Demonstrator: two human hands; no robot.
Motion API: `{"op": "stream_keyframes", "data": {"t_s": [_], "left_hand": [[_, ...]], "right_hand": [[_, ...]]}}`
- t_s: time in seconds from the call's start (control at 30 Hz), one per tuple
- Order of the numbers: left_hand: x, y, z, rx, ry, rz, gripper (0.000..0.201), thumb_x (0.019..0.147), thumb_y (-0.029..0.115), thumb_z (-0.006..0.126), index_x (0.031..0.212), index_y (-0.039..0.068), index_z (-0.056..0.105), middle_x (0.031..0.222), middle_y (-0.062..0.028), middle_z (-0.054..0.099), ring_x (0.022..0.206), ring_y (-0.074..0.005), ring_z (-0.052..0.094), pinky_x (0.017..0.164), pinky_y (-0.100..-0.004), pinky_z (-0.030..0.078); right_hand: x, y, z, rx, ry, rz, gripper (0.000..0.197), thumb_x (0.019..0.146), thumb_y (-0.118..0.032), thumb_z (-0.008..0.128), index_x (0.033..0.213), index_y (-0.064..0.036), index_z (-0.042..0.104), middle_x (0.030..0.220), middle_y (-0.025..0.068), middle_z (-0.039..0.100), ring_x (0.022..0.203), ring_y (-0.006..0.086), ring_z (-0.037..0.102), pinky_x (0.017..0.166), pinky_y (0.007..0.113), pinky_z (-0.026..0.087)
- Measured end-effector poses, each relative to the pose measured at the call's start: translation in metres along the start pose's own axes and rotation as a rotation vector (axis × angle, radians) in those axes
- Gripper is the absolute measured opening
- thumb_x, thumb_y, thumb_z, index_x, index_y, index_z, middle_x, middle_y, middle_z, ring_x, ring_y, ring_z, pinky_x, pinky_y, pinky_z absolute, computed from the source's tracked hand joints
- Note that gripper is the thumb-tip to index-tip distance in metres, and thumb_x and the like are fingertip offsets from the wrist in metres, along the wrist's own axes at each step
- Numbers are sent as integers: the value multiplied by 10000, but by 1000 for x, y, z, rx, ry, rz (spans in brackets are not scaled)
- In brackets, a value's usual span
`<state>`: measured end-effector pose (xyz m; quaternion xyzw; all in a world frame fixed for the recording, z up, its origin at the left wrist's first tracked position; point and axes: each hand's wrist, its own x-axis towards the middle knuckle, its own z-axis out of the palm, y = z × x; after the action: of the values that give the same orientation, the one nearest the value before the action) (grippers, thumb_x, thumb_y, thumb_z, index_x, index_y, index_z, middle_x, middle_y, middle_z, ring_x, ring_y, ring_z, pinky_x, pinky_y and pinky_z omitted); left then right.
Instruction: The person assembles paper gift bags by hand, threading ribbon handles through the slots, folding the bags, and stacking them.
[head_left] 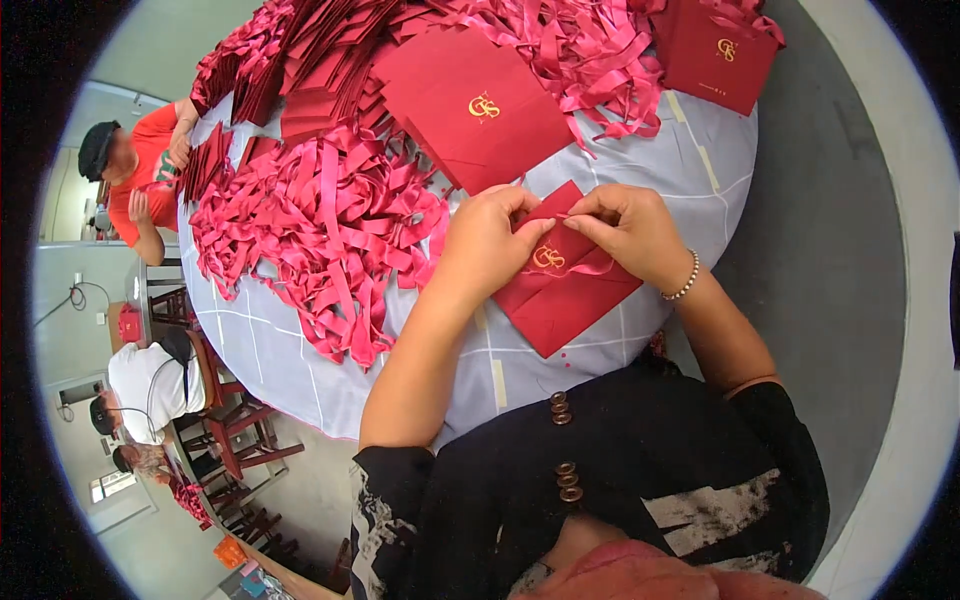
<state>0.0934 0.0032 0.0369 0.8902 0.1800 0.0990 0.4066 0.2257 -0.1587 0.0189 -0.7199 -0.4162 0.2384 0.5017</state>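
A flat red paper bag (565, 313) with a gold emblem lies tilted on the table before me. My left hand (487, 240) pinches its upper left edge, thumb on the front and fingers curled behind. At the upper edge, the bent thumb and forefinger of my right hand (632, 232) pinch the end of a ribbon. More of that pinkish-red ribbon (592, 268) loops across the front of the bag, below my right fingers. My fingers partly cover the place where ribbon and bag meet. A beaded bracelet circles my right wrist.
A pale checked cloth covers the round table (465, 375). Loose ribbons (335, 215) are heaped at left, with more ribbons (590, 50) at the back. Beyond my hands lie flat red bags (480, 110), stacked folded bags (330, 60) and a finished-looking bag (718, 60). Other people work at left.
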Motion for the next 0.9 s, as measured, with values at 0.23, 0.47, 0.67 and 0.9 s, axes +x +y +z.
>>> {"op": "stream_keyframes", "data": {"t_s": [0.23,0.47,0.67,0.9], "left_hand": [[-6,3,2,105,110,157,180,780,157,774,855,21,681,773,-119,638,714,-280,626,642,-374,474],[-7,0,7,188,199,334,175,759,129,771,840,25,655,782,-131,619,768,-336,607,700,-418,465],[-8,-1,11,180,174,302,146,759,73,748,847,16,648,791,-138,623,775,-344,610,710,-424,473],[-7,-5,3,-89,144,76,130,805,74,753,847,-20,674,715,-99,607,656,-188,587,613,-302,461]], "right_hand": [[6,-9,3,-33,18,29,135,811,-114,750,818,13,704,726,116,694,604,148,634,575,303,502],[17,-9,2,-159,11,6,134,765,-130,742,732,-10,691,671,151,676,574,249,645,565,368,505],[16,-21,20,-487,99,-199,136,783,-137,676,712,-21,662,697,171,662,647,363,655,610,463,521],[7,-5,23,-376,189,-399,101,800,-62,722,791,-16,633,757,141,643,677,334,636,610,408,501]]}}
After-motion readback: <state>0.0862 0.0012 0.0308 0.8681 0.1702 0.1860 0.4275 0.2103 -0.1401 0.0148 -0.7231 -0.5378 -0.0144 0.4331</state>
